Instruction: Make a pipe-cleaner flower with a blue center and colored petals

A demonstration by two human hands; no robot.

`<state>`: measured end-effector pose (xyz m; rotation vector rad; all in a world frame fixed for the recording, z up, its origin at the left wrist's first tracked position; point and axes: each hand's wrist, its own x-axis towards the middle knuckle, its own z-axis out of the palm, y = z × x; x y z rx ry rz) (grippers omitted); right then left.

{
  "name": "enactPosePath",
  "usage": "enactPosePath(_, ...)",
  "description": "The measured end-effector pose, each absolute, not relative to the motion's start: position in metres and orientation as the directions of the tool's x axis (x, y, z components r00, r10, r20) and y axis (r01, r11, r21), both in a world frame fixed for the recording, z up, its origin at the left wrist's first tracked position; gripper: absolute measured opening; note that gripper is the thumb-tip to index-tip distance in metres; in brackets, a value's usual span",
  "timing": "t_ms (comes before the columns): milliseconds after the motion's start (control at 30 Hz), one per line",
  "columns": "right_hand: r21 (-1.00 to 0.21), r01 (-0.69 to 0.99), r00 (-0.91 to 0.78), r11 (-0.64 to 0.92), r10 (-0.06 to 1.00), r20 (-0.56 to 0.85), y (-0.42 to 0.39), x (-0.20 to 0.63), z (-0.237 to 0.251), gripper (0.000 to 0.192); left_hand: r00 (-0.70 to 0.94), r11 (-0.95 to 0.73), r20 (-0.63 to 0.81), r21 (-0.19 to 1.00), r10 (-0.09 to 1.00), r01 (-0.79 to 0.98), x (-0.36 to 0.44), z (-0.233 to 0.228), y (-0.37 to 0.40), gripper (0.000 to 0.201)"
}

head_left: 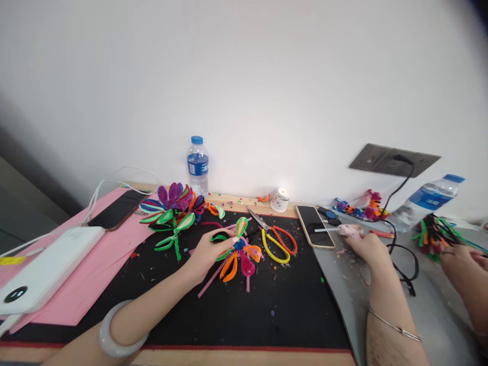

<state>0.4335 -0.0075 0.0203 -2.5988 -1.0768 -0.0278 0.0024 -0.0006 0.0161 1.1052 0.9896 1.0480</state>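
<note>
While the left hand [208, 254] is closed on the pipe-cleaner flower [238, 251] at the mat's centre, steadying it, the glue gun [348, 231] at three o'clock is gripped by the right hand [368, 249]; scissors [276, 239] lie between.

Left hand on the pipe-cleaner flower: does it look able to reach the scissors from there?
Probably yes. The left hand rests on the pipe-cleaner flower, and the scissors lie just to its right on the black mat. Only the flower's petals lie between; the right hand holds the glue gun, clear of that path.
</note>
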Motion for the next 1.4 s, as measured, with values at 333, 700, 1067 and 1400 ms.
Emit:
enactPosePath(333,-0.498,0.769,0.627,-0.401,0.623,0.467,-0.006,0.373,0.047,0.050,0.207,0.154,-0.126,0.980,0.970,-0.124,0.003,0.014,0.001,0.027)
enactPosePath(700,-0.934,0.279,0.117,0.224,0.957,0.265,-0.011,0.309,0.044,0.028,0.214,0.176,-0.152,0.980,0.965,-0.096,0.002,0.012,0.002,0.030)
enactPosePath(1067,-0.953,0.304,-0.315,-0.001,0.944,-0.101,-0.017,0.266,0.024,0.034,0.252,0.208,-0.188,0.977,0.949,-0.054,0.005,0.011,-0.001,0.029)
enactPosePath(1400,-0.931,0.364,-0.413,-0.035,0.889,-0.195,-0.020,0.257,0.017,0.035,0.284,0.182,-0.179,0.983,0.942,0.016,0.005,0.006,0.000,0.029)
